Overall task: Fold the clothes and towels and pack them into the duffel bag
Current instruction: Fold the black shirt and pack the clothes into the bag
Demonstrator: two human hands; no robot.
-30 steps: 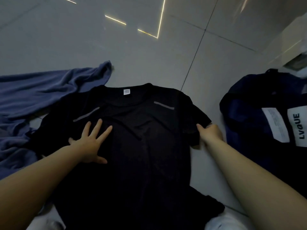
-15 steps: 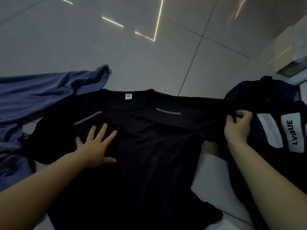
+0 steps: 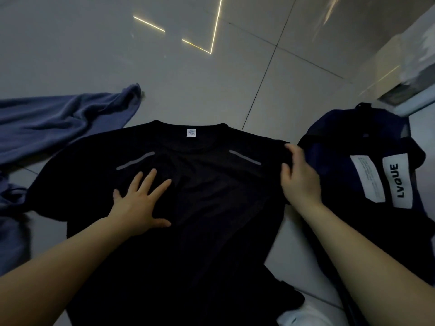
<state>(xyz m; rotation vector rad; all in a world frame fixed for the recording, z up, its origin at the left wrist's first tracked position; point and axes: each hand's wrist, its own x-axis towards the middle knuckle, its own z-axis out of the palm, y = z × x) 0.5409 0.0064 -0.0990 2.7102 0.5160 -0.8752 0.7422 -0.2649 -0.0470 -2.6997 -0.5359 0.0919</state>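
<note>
Black T-shirt (image 3: 200,208) lies under left hand (image 3: 138,203).

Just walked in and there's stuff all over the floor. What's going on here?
A person is folding a black T-shirt spread on the tiled floor. The left hand presses flat on its chest; the right hand grips the right sleeve. A blue towel lies unfolded at left, and the navy duffel bag waits at right.

dim, cool-toned scene. thin bright strip-light reflections glare on glossy floor tiles (image 3: 164,74). black t-shirt (image 3: 200,208) loses fold detail in shadow. wide-angle bending at edges; top right corner smeared with motion blur. forearms slightly soft.
</note>
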